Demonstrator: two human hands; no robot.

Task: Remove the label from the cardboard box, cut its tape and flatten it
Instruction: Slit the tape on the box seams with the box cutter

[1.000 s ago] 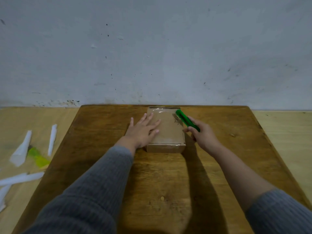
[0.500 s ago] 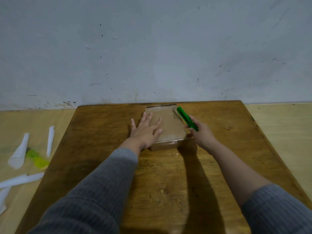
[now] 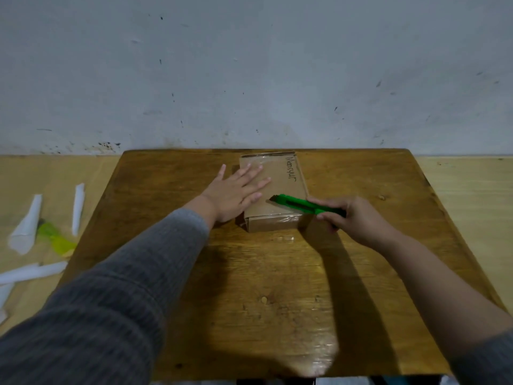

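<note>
Wooden table (image 3: 277, 287), white paper scraps (image 3: 26, 226) and yellow-green plastic (image 3: 55, 240) on floor, grey wall (image 3: 249, 65)

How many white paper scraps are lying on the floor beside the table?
4 clearly: a wide cone, a thin strip, a long strip nearer the person, and a piece cut off at the frame's left edge. More may lie out of view.

The left hand (image 3: 236, 190) is laid flat, palm down, fingers straight and spread, pointing away from the body. The right hand (image 3: 358, 218) is curled tight in a grip, thumb and fingers wrapped, knuckles turned outward. Both forearms are stretched forward, grey sleeves pulled partway up.
</note>
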